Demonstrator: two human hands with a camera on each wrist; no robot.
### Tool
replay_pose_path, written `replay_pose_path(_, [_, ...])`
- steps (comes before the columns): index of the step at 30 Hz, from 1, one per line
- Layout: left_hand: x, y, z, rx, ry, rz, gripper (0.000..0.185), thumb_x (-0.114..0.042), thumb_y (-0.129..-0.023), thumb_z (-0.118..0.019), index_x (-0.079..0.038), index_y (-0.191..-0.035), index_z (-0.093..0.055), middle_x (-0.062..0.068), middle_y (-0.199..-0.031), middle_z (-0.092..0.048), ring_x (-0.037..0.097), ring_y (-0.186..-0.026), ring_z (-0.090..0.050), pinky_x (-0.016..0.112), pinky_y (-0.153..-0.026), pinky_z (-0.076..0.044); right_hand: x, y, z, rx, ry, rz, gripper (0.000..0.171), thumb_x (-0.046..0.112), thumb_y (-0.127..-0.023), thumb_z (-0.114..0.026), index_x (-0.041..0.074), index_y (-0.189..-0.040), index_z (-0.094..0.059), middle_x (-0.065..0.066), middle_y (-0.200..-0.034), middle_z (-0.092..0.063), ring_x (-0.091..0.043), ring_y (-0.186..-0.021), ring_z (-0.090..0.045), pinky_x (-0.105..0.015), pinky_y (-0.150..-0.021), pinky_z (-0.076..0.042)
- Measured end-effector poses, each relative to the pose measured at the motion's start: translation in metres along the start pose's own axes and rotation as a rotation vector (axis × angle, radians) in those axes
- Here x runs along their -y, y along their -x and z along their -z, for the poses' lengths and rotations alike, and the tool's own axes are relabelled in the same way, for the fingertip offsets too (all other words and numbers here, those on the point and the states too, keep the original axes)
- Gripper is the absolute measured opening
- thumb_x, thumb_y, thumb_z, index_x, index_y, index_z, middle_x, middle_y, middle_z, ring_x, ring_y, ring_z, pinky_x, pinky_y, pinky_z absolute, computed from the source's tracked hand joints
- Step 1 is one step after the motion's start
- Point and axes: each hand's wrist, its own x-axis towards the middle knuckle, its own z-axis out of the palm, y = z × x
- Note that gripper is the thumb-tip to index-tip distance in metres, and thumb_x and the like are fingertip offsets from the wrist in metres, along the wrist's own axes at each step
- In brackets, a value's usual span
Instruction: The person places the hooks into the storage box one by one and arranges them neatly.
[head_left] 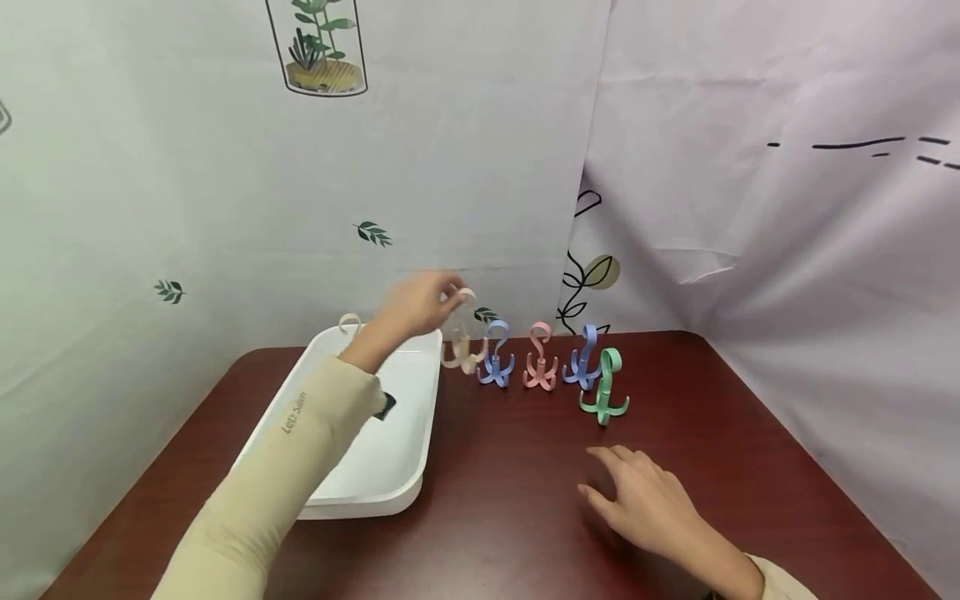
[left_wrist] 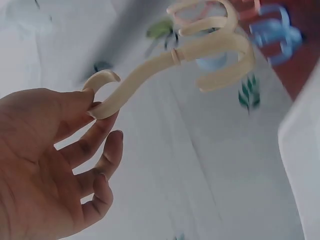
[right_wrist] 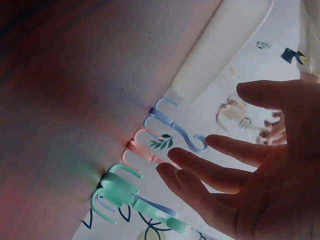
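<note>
My left hand (head_left: 422, 307) pinches the curved top of a beige four-prong hanger hook (left_wrist: 145, 70) between thumb and index finger. The hook hangs prongs-down beside the white tray's right rim, blurred in the head view. Just right of it a blue hook (head_left: 496, 367), a pink hook (head_left: 540, 371) and a second blue hook (head_left: 582, 367) stand in a row. A green hook (head_left: 604, 396) stands in front of that row's right end. My right hand (head_left: 648, 504), fingers extended and apart, is over the table in front of the green hook and holds nothing.
The white tray (head_left: 425, 467) occupies the table's left half, partly covered by the left sleeve (head_left: 292, 467). Another beige hook's curl (head_left: 350, 320) shows at its far rim. Behind the dark red table (head_left: 495, 533) hangs a pale printed cloth (head_left: 480, 150).
</note>
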Motion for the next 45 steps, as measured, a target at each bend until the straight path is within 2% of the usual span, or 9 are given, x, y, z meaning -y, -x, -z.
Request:
replay_pose_path(3, [0.021, -0.001, 0.008, -0.023, -0.033, 0.067, 0.029, -0.031, -0.101, -0.057, -0.01, -0.118, -0.068, 0.009, -0.112, -0.073, 0.03, -0.103, -0.066, 0.049, -0.085, -0.05, -0.002, 0.0, 0.001, 0.008, 0.0, -0.008, 0.046, 0.039, -0.085, -0.075, 0.014, -0.122, -0.068, -0.005, -0.114, -0.069, -0.029, -0.101, -0.066, -0.048, -0.064, -0.054])
replay_pose_path(7, [0.046, -0.003, 0.007, -0.032, -0.077, 0.144, 0.029, -0.034, -0.101, -0.057, -0.014, -0.119, -0.068, 0.007, -0.116, -0.072, 0.03, -0.107, -0.065, 0.052, -0.083, -0.048, -0.004, 0.0, 0.002, 0.007, 0.009, -0.015, 0.046, 0.039, -0.084, -0.076, 0.014, -0.122, -0.068, -0.005, -0.114, -0.069, -0.03, -0.101, -0.066, -0.048, -0.064, -0.054])
replay_pose_path(15, [0.09, 0.001, -0.013, 0.015, -0.088, 0.289, 0.032, -0.032, -0.102, -0.056, -0.009, -0.122, -0.066, 0.013, -0.123, -0.068, 0.032, -0.111, -0.062, 0.053, -0.088, -0.047, -0.004, 0.0, 0.001, 0.021, 0.005, -0.022, 0.046, 0.039, -0.085, -0.075, 0.014, -0.122, -0.068, -0.005, -0.114, -0.068, -0.03, -0.102, -0.065, -0.049, -0.065, -0.054])
replay_pose_path(21, [0.114, 0.003, -0.026, 0.027, -0.089, 0.362, 0.032, -0.031, -0.102, -0.055, -0.008, -0.123, -0.065, 0.014, -0.124, -0.066, 0.034, -0.112, -0.06, 0.055, -0.088, -0.046, -0.003, -0.002, 0.0, 0.011, 0.005, -0.013, 0.045, 0.039, -0.085, -0.076, 0.014, -0.121, -0.068, -0.004, -0.113, -0.069, -0.029, -0.101, -0.066, -0.047, -0.064, -0.054])
replay_pose_path(34, [0.134, 0.006, -0.042, 0.037, -0.125, 0.384, 0.03, -0.03, -0.103, -0.054, -0.011, -0.124, -0.065, 0.012, -0.122, -0.067, 0.036, -0.111, -0.061, 0.057, -0.085, -0.046, -0.003, -0.003, 0.0, 0.019, 0.008, -0.013, 0.045, 0.04, -0.084, -0.075, 0.014, -0.121, -0.068, -0.003, -0.112, -0.069, -0.029, -0.101, -0.066, -0.048, -0.066, -0.054])
replay_pose_path(40, [0.134, 0.007, -0.044, 0.076, -0.156, 0.372, 0.031, -0.027, -0.099, -0.057, -0.013, -0.125, -0.065, 0.012, -0.126, -0.066, 0.038, -0.114, -0.06, 0.058, -0.085, -0.047, -0.004, -0.003, 0.001, 0.03, 0.008, -0.015, 0.045, 0.039, -0.085, -0.075, 0.014, -0.121, -0.068, -0.004, -0.113, -0.069, -0.029, -0.101, -0.066, -0.047, -0.066, -0.054])
replay_pose_path(45, [0.127, 0.007, -0.044, 0.11, -0.183, 0.36, 0.043, -0.021, -0.094, -0.058, -0.012, -0.136, -0.057, 0.019, -0.14, -0.053, 0.045, -0.128, -0.047, 0.065, -0.094, -0.039, -0.004, -0.003, 0.0, 0.031, 0.006, -0.018, 0.046, 0.039, -0.085, -0.075, 0.014, -0.122, -0.068, -0.004, -0.113, -0.069, -0.029, -0.102, -0.066, -0.048, -0.067, -0.054])
